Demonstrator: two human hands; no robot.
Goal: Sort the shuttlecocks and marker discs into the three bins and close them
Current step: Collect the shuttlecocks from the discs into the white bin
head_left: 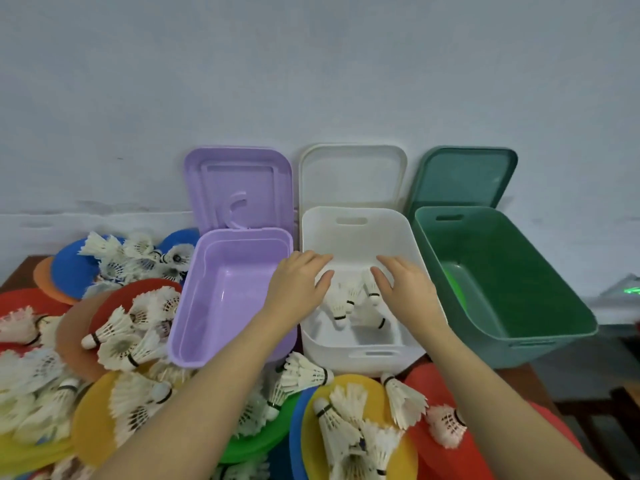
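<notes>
Three open bins stand against the wall: a purple bin [194, 317], a white bin [360, 355] and a green bin [540, 337]. Each lid leans upright behind its bin. My left hand [298, 282] and my right hand [405, 289] hover over the white bin with fingers straight, holding nothing. Several white shuttlecocks [341, 306] lie or fall in the white bin beneath my hands. A bright green marker disc [457, 289] lies in the green bin. The purple bin holds nothing.
A heap of shuttlecocks [131, 341] and coloured marker discs covers the table at the left and front: a yellow disc [349, 386], a red disc [426, 441], a blue disc [72, 271]. The table's right edge drops off past the green bin.
</notes>
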